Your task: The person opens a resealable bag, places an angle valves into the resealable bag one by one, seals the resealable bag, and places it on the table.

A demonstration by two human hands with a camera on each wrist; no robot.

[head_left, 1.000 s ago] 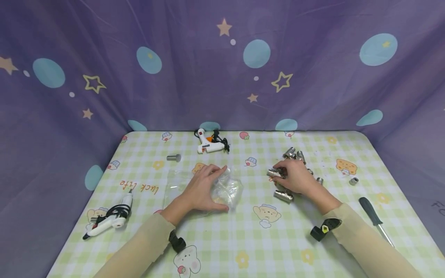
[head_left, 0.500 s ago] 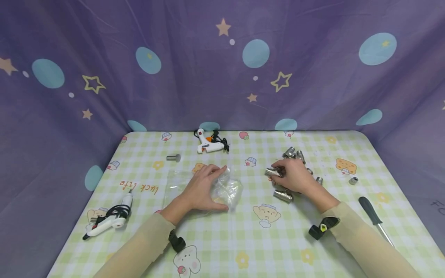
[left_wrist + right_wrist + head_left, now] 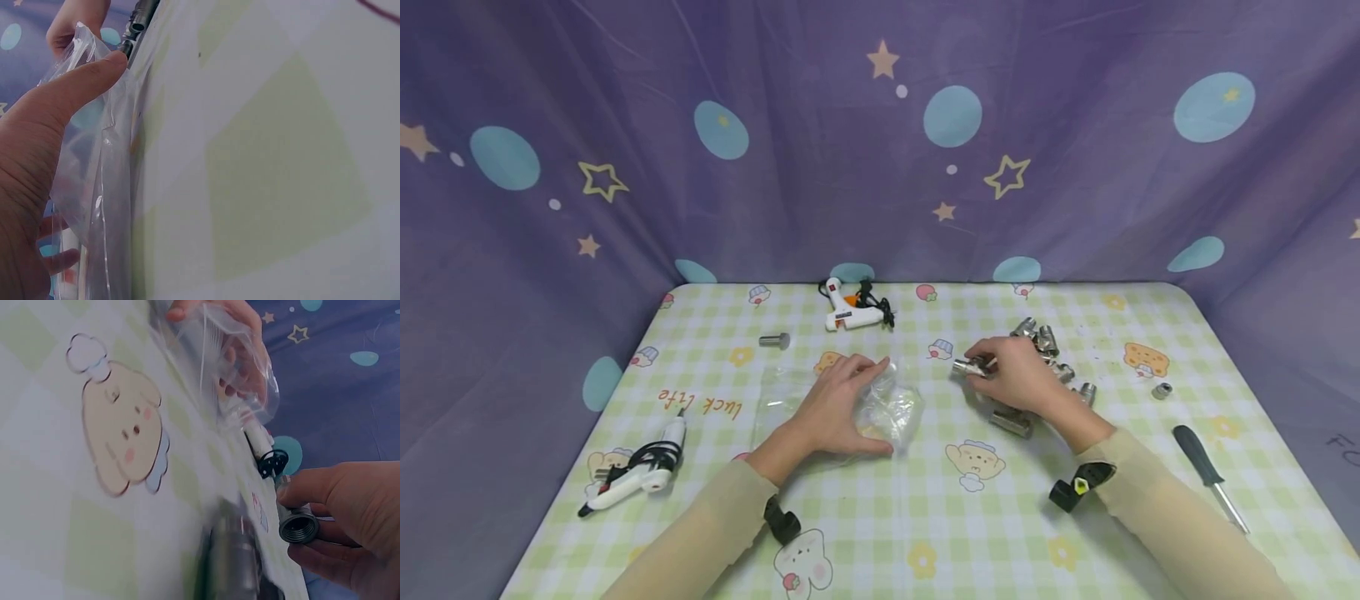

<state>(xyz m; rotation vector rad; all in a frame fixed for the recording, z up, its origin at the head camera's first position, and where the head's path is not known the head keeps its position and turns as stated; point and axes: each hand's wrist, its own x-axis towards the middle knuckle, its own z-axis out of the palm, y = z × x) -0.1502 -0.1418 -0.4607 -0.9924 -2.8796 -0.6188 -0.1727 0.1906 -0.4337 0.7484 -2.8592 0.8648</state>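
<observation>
My left hand (image 3: 838,408) grips a clear plastic bag (image 3: 898,408) at its mouth, thumb and fingers spread wide apart around it. In the left wrist view the thumb lies along the near side of the film, with fingers showing through behind. My right hand (image 3: 1018,379) pinches a shiny metal pipe fitting (image 3: 967,367) between thumb and fingers. Its round threaded socket (image 3: 299,528) faces the right wrist camera. Beneath and beside this hand lies a pile of similar metal fittings (image 3: 1047,340), partly hidden by it. One fitting (image 3: 1011,423) lies nearest the front.
A white glue gun (image 3: 857,317) with bundled cord sits at the back, another glue gun (image 3: 643,475) at the left. A metal bolt (image 3: 775,340) lies back left. Toward the right are a small metal fitting (image 3: 1162,391) and a dark-handled screwdriver (image 3: 1198,454). A curtain (image 3: 850,225) hangs behind.
My right hand has moved left from the pile with the fitting, uncovering more of the pile behind it. The left hand and the bag have stayed in place.
</observation>
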